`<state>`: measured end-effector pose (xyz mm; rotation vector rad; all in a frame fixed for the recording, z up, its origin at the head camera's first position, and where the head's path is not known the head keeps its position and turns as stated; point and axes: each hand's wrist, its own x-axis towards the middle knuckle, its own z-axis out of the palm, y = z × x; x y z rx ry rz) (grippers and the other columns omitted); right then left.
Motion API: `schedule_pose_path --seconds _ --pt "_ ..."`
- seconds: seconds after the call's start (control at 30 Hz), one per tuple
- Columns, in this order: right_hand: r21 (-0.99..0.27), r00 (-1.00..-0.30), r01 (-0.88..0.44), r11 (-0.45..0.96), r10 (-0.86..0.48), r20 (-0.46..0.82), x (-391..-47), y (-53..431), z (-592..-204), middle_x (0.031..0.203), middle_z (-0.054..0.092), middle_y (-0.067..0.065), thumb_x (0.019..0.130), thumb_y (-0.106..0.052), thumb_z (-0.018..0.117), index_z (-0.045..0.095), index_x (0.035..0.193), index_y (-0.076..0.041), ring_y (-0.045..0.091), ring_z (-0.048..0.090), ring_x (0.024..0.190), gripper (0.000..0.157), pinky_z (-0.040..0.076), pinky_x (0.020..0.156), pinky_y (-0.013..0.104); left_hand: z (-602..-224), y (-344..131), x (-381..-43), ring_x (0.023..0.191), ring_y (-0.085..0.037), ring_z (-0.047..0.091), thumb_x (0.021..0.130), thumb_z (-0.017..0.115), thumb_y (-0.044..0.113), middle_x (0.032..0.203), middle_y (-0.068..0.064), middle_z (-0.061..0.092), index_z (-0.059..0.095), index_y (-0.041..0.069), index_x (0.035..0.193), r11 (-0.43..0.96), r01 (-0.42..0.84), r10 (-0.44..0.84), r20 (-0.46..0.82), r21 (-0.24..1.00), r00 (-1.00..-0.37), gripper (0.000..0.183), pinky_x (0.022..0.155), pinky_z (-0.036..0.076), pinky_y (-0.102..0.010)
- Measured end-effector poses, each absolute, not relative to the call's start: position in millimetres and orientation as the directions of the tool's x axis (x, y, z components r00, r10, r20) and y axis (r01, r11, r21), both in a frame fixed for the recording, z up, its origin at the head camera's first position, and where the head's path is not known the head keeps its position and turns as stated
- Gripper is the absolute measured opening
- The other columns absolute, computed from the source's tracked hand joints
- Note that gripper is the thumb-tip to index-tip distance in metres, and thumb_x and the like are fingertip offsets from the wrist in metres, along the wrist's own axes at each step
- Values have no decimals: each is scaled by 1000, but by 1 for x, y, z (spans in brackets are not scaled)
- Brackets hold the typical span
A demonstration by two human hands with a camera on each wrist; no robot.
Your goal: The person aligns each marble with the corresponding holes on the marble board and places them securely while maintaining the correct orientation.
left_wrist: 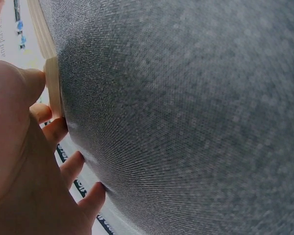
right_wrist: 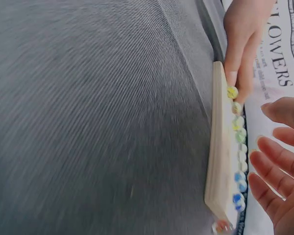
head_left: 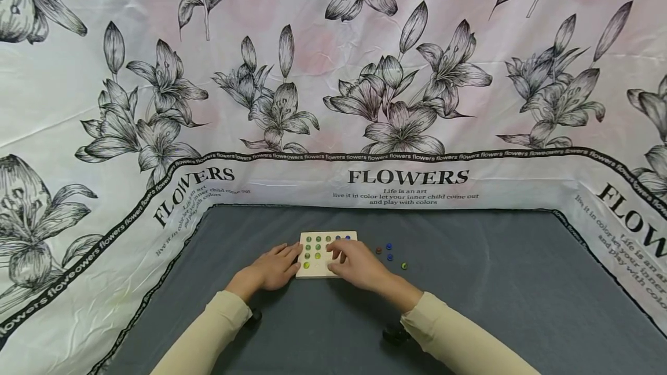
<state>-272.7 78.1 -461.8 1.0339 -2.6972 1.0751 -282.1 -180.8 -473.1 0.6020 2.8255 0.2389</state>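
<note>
A pale wooden board (head_left: 324, 274) lies on the grey cloth, with rows of glass marbles (head_left: 318, 239) sitting on it. Green ones stand to the left, blue ones (head_left: 347, 238) at the far right, and a yellow one (head_left: 306, 265) near the front left. My left hand (head_left: 272, 268) rests against the board's left edge, fingers extended, thumb and fingertips touching the wood in the left wrist view. Over the board's right half hovers my right hand (head_left: 358, 265), fingers loosely bent and spread from the thumb. No marble shows between its fingers (right_wrist: 269, 169) in the right wrist view.
Right of the board lie several loose marbles: a reddish-brown one (head_left: 378, 250), two blue ones (head_left: 388, 246) and a yellow-green one (head_left: 404, 266). The grey cloth (head_left: 495, 300) has a white, flower-printed border. Dark objects (head_left: 396, 335) sit beneath both wrists.
</note>
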Motion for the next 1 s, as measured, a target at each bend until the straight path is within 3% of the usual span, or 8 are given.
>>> schedule_pose_path --seconds 0.63,1.0 --pt "-482 -761 -646 592 -549 345 -238 140 -449 99 67 9 91 -10 79 72 112 -5 25 65 86 23 56 72 34 -463 -185 -271 154 -39 23 113 37 30 168 -13 27 28 7 163 887 417 455 -212 201 -865 56 120 26 -60" --pt "-447 -791 -610 654 -528 307 -229 165 -453 107 66 6 91 -14 79 71 119 -7 27 67 99 30 58 83 43 -465 -187 -269 154 -37 23 113 37 32 168 -10 26 28 9 163 886 414 454 -204 210 -867 56 121 27 -58"
